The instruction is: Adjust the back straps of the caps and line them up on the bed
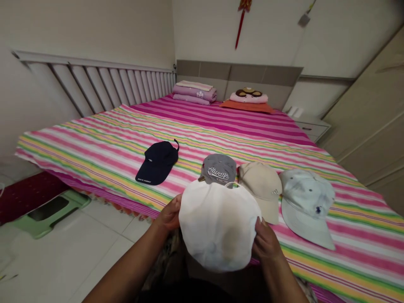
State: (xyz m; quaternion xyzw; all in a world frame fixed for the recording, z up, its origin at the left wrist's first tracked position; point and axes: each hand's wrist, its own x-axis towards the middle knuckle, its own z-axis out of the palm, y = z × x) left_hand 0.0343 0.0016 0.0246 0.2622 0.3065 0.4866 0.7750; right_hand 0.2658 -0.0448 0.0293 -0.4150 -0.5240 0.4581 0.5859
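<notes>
A white cap [217, 227] with a brownish stain is held up in front of me, over the near edge of the bed. My left hand [172, 213] grips its left side, and my right hand [265, 237] is closed on its right side. Just behind it lies a grey cap [219, 166] with white lettering, its lower part covered by the white one. To the right are a beige cap [260, 181] and a pale blue cap [307, 202] with a small dark emblem. Farther left, a navy cap [160, 158] rests apart on the striped sheet.
The bed [94, 130] has a slatted rail [104, 82] along its left side. Folded purple bedding [194, 94] and a pink-and-orange stack [249, 101] sit by the headboard. A green plastic stool [52, 212] stands on the tiled floor at left; a white nightstand [311, 126] is at right.
</notes>
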